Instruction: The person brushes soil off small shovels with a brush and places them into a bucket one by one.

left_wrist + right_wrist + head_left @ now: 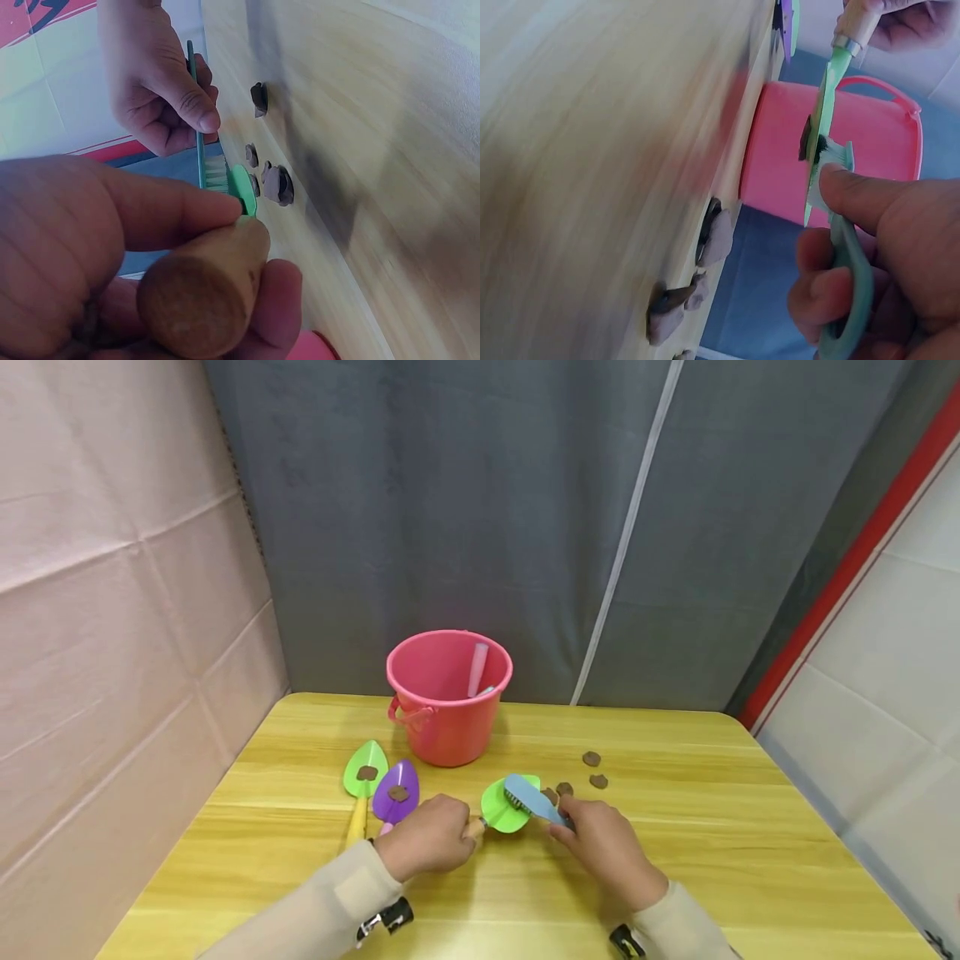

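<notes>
My left hand grips a small garden trowel by its wooden handle. The trowel's bright green, leaf-shaped blade points right, raised over the table. In my right hand is a blue brush, with the thumb pressed along it near its head. Its pale bristles meet the blade. Seen from the right wrist, a dark brown lump shows at the blade's table-facing side, and more dark matter sits by the bristles. Several brown clay-like lumps lie on the table by the brush.
A pink-red bucket with a pink handle sticking up inside stands at the back. Left of my left hand lie a green trowel with a yellow handle and a purple trowel, each bearing a brown lump. Grey curtain hangs behind.
</notes>
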The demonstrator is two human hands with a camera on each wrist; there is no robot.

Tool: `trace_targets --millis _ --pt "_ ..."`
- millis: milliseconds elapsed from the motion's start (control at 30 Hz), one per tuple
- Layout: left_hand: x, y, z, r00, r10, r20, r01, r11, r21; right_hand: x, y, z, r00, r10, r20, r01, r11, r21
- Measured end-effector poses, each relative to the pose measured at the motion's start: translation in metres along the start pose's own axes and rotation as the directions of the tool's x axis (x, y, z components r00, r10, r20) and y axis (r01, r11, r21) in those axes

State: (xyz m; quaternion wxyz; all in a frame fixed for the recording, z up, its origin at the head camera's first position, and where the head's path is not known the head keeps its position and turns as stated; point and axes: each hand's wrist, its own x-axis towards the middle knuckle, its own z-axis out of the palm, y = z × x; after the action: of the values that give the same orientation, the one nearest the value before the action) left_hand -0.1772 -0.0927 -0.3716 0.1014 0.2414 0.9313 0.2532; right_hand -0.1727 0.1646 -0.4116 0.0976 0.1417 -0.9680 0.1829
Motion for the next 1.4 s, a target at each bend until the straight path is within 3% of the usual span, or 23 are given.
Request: trace_targets --millis 300,467,567,700,800,1067,1400 --pt "-0.003 -0.004 0.001 1.0 -0.001 -0.016 0.0 1.0 -0.028 0.004 0.014 -0.011 0.995 0.1 -0.026 -0.098 0.994 0.048" --pt "-0.002 -0.007 0.001 0.999 -0.002 -0.035 0.001 0.999 -0.037 0.004 0.01 -0.014 0.993 0.109 -0.032 -0.107 0.991 0.076" --pt "-0.002 -0.006 0.0 0.999 0.002 -0.033 -0.004 0.999 -0.044 0.004 0.0 -0.013 0.998 0.048 -0.029 -0.045 0.996 0.083" --pt "-0.001 -0.005 0.0 1.0 -0.014 -0.01 0.014 0.998 -0.061 0.002 -0.015 -0.007 0.995 -0.097 -0.02 0.098 0.994 0.058" --pt "0.0 -0.004 0.0 1.0 -0.019 -0.002 0.019 0.998 -0.063 0.002 -0.021 -0.003 0.991 -0.137 -0.006 0.137 0.99 0.024" --pt "-0.004 -0.007 -0.001 0.999 0.001 -0.047 -0.002 1.0 -0.025 0.006 -0.002 0.003 0.999 0.009 -0.042 -0.008 1.0 0.019" --pt "-0.006 -0.011 0.0 0.998 0.033 -0.049 -0.033 0.999 -0.015 0.007 0.02 -0.004 0.992 0.121 -0.027 -0.119 0.992 0.048"
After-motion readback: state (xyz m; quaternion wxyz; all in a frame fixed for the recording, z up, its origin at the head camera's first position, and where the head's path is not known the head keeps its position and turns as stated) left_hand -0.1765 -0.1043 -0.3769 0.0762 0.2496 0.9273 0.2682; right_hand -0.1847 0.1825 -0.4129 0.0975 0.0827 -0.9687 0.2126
